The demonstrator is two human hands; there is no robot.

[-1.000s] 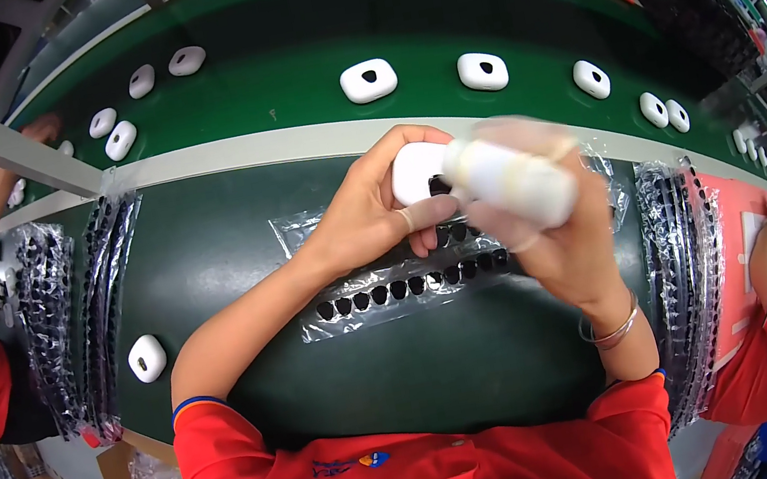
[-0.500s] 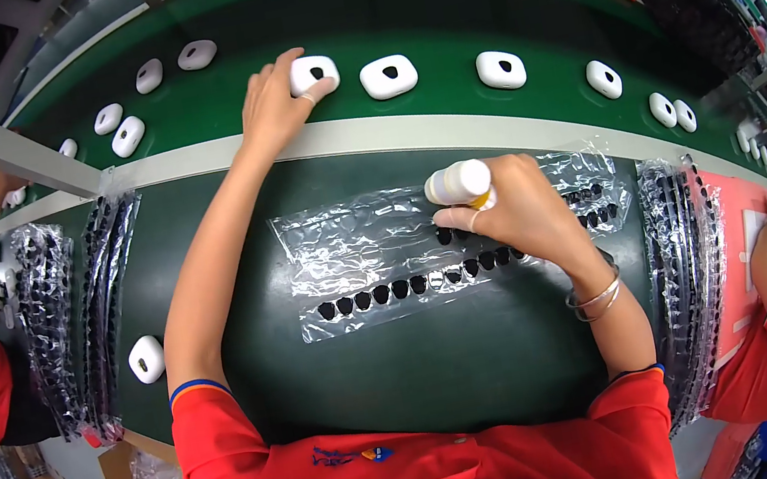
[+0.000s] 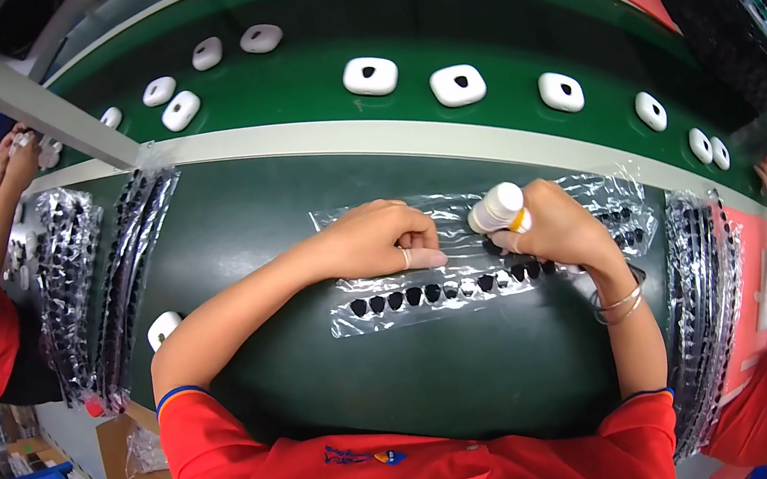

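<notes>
My right hand (image 3: 554,226) is wrapped round a small white bottle (image 3: 499,210) with a yellow band, tilted above a clear plastic sheet (image 3: 342,324). Rows of small rounded black pieces (image 3: 414,296) lie along that sheet, some hidden under my hands. My left hand (image 3: 376,241) rests over the sheet's upper part, fingers curled and thumb pointing toward the bottle; whether something is pinched there is hidden. A pale cover sits on the left thumb. Beyond the sheet, on a green belt, stand a white rounded case (image 3: 370,76) with a dark patch and another white case (image 3: 458,85) like it.
A pale rail (image 3: 286,139) divides the dark table (image 3: 357,386) from the belt. Stacked plastic strips (image 3: 130,272) lie left, more strips (image 3: 703,298) right. One white case (image 3: 164,328) sits by my left elbow. Co-workers in red work at both sides.
My left hand has let go of a white case on the belt and come back to the plastic sheet, its fingers curling. My right hand still holds the bottle. The view has shifted.
</notes>
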